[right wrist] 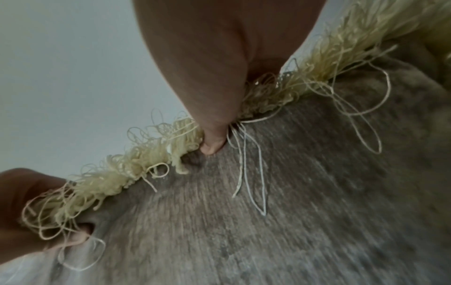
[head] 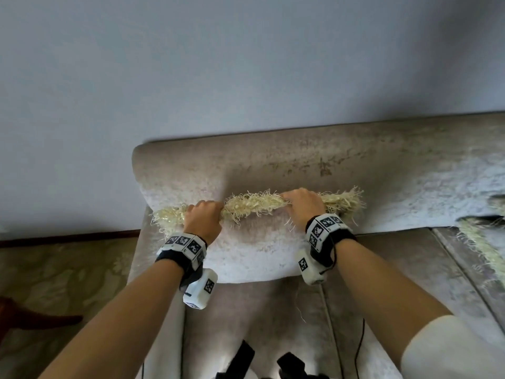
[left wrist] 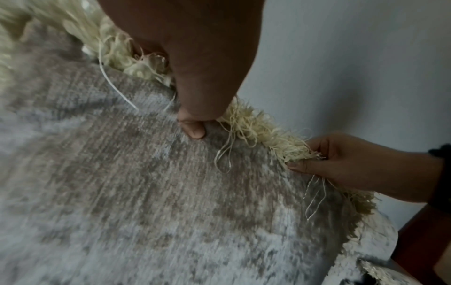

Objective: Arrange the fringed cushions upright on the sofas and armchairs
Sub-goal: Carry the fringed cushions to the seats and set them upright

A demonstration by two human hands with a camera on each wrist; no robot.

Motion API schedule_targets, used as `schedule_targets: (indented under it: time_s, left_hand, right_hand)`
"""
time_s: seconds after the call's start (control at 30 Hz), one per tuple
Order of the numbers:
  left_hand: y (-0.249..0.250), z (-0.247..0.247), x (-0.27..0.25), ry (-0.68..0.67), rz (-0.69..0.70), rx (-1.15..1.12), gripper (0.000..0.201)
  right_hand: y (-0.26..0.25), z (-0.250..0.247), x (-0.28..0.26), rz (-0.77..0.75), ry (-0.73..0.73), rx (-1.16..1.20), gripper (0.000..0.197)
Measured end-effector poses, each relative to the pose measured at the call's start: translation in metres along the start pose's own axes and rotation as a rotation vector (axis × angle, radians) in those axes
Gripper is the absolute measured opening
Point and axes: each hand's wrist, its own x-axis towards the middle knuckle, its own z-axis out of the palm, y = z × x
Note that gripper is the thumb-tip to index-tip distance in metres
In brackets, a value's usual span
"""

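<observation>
gripped along its top edge by both hands: fringed cushion (head: 254, 247), upright against the backrest at the left end of the sofa (head: 382, 165). left hand (head: 203, 221) curled over the fringe (head: 254, 205) near the left corner, thumb (left wrist: 194, 129) pressed into the front fabric just below the trim. right hand (head: 302, 205) curled over the fringe right of the middle, thumb (right wrist: 212, 146) likewise dug into the cloth. fringe pale cream, shaggy, looped and stringy, loose threads hanging down the face. cushion cover grey-beige, mottled, velvety with a fine vertical nap; sofa upholstery of matching cloth. second fringed cushion (head: 481, 242) at the right edge, only partly seen. wrist bands (head: 185, 246) with black-and-white square marker codes; no readable writing. plain pale wall (head: 246, 64) behind; patterned carpet (head: 62, 272) at left.
</observation>
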Motion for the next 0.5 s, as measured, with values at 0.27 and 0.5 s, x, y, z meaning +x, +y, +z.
schedule_targets:
  time_s: [0.27,0.5]
  left_hand:
    - [-0.022,0.055,0.048,-0.105,0.032,-0.007,0.026]
    - [-0.051,0.085,0.068,-0.057,0.146,0.011,0.071]
  right_hand:
    - [0.005,0.051,0.034,0.058,-0.124,-0.049,0.039]
    - [0.016,0.059,0.058,0.222,0.035,0.109,0.035]
